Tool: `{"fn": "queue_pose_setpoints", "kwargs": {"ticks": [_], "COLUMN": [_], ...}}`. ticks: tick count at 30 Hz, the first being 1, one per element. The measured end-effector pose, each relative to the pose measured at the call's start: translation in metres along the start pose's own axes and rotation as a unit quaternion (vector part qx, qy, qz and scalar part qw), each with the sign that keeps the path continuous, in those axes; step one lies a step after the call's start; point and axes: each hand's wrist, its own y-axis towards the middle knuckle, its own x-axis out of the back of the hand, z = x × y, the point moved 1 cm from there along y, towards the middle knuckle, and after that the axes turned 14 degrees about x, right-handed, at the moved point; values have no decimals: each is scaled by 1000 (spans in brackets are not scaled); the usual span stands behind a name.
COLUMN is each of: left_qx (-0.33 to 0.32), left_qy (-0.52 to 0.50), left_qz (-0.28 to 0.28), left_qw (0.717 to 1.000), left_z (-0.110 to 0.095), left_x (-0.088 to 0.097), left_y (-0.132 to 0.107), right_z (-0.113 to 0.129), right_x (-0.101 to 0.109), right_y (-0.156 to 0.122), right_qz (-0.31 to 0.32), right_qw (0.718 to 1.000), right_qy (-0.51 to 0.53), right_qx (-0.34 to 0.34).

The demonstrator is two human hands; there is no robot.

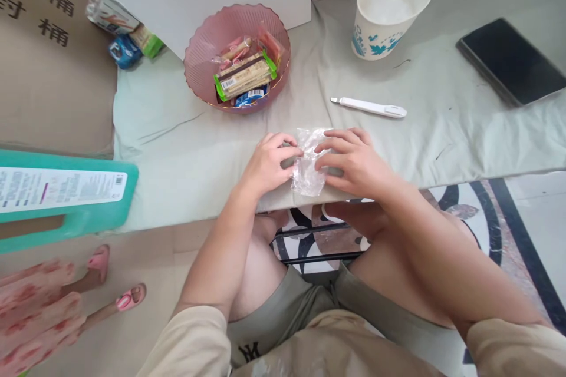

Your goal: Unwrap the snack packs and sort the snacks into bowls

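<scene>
A crumpled clear plastic wrapper (309,179) lies on the cloth near the table's front edge, between my two hands. My left hand (270,164) rests at its left side with curved fingers, and a gap shows between the thumb and forefinger. From the right, my right hand (351,160) reaches over the wrapper with its fingers spread and their tips touching the plastic. Just beyond the hands is a white pen-shaped cutter (371,107), lying flat. A pink ribbed bowl (198,53) holds several wrapped snacks (245,75).
A paper cup (375,41) with clear plastic inside stands at the back right, near a dark phone (515,62). On the left are a cardboard box (57,88), a teal container (128,188) and more snack packs (126,50). Another person's sandalled feet (130,297) show at lower left.
</scene>
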Motion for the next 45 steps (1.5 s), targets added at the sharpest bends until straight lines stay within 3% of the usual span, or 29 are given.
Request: {"fn": "queue_pose_setpoints", "kwargs": {"ticks": [5,11,18,23,27,31,35,38,42,45], "left_qx": [-18,-1,90,183,179,147,121,141,201,212], "left_qy": [-4,-34,-87,-50,-48,-76,-147,-235,-381,-413], "left_qz": [6,7,-5,-43,-25,-8,-28,-66,-1,-29], "left_qw": [1000,999,992,981,982,986,981,959,902,885], "left_z": [-1,-4,-10,-16,-20,-24,-24,-22,-24,-27], "left_x": [0,1,0,-2,-4,-9,-18,-23,-29,-31], "left_y": [-4,-1,4,6,8,8,12,20,31,32], "right_z": [-5,-6,-13,-11,-6,-8,-12,-10,-7,-14], "right_x": [-1,0,-7,-12,-11,-12,-7,0,3,2], "right_y": [0,4,9,11,11,10,11,14,22,26], "right_qz": [-18,-88,-171,-161,-141,-116,-119,-189,-294,-360], "right_qw": [999,992,968,963,964,974,973,947,885,834], "right_qy": [14,50,83,-23,-84,-45,89,195,311,357], "right_qx": [-34,-77,-163,-213,-211,-188,-180,-171,-181,-215]}}
